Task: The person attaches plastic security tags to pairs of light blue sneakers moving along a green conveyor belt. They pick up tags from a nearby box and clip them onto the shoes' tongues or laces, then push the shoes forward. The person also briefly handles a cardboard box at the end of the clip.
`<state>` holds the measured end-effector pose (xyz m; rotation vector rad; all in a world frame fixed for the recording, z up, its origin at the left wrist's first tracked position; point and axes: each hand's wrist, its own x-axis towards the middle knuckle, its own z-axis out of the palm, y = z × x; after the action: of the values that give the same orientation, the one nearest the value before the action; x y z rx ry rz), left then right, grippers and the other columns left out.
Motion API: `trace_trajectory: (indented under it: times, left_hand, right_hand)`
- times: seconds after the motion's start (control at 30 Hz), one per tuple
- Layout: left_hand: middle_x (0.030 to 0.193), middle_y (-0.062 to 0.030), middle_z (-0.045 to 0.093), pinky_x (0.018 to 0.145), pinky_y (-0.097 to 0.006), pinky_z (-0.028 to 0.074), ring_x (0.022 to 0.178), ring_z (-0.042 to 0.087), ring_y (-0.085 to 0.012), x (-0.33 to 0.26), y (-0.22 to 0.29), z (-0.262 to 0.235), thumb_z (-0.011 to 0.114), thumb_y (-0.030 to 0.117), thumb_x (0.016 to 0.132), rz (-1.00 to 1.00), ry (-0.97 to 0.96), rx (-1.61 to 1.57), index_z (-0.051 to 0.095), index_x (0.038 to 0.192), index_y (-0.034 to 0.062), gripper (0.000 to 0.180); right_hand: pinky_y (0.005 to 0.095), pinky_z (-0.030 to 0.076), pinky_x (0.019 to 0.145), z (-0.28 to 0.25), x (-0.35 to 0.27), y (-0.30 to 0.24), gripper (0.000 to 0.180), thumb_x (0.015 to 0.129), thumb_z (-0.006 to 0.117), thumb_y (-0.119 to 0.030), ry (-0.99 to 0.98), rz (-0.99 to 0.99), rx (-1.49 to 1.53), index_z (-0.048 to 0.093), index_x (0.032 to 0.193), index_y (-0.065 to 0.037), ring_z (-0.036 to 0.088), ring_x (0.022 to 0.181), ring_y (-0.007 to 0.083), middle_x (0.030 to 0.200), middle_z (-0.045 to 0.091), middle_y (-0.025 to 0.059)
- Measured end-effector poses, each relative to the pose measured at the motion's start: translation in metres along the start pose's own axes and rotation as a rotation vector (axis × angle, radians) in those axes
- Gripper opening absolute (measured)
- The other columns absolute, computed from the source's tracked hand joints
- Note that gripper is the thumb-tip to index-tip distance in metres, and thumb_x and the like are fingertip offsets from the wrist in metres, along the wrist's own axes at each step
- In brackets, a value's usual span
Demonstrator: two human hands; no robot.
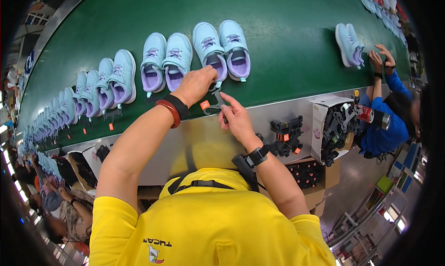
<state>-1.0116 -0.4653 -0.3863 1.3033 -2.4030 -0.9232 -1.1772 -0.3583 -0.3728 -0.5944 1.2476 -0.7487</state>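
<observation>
Head-worn left fisheye, facing downward, near

And it's the left hand out farthest, back uppermost, fingers bent down at the far end, their tips largely hidden! The left wrist sits just behind, nearer and to the left, while the left forearm slants in from the near left. Now over to the right forearm, angling far and leftward up to the right wrist. The right hand sits lower and nearer, thumb and forefinger aimed left, other fingers curled in a grip. Close together, these two hands, yet not touching!
</observation>
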Motion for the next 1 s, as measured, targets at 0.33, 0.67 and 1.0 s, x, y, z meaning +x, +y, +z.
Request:
trace_trajectory:
  times: [0.33, 0.67, 1.0]
  left_hand:
    - [0.118, -0.0145, 0.053, 0.065, -0.041, 0.053, 0.081, 0.064, -0.0338, -0.01, 0.022, -0.009, 0.056, 0.002, 0.078, 0.14, -0.128, 0.169, 0.051, 0.125, 0.0158, 0.048]
    - [0.094, -0.0194, 0.059, 0.065, -0.046, 0.05, 0.075, 0.062, -0.0372, -0.018, 0.038, -0.008, 0.048, -0.002, 0.079, -0.134, -0.158, 0.172, 0.056, 0.121, 0.0122, 0.045]
    - [0.088, -0.0193, 0.06, 0.072, -0.046, 0.049, 0.081, 0.061, -0.0377, -0.019, 0.034, 0.001, 0.044, -0.002, 0.081, -0.196, -0.134, 0.113, 0.062, 0.111, 0.0063, 0.036]
  right_hand:
    - [0.0247, 0.038, 0.047, -0.036, 0.025, -0.056, 0.021, 0.093, 0.055, -0.016, -0.146, -0.017, -0.331, 0.06, 0.11, -0.005, 0.05, 0.05, 0.0094, 0.063, 0.056, 0.0025]
    - [0.0387, 0.045, 0.079, -0.081, 0.072, -0.077, 0.027, 0.075, 0.068, -0.01, -0.195, -0.811, -1.449, 0.058, 0.099, -0.008, 0.056, 0.094, 0.0279, 0.104, 0.058, 0.0075]
    - [0.034, 0.039, 0.073, -0.078, 0.07, -0.08, 0.015, 0.067, 0.072, -0.016, -0.187, -1.012, -1.64, 0.061, 0.077, -0.015, 0.053, 0.082, 0.0195, 0.078, 0.051, 0.0019]
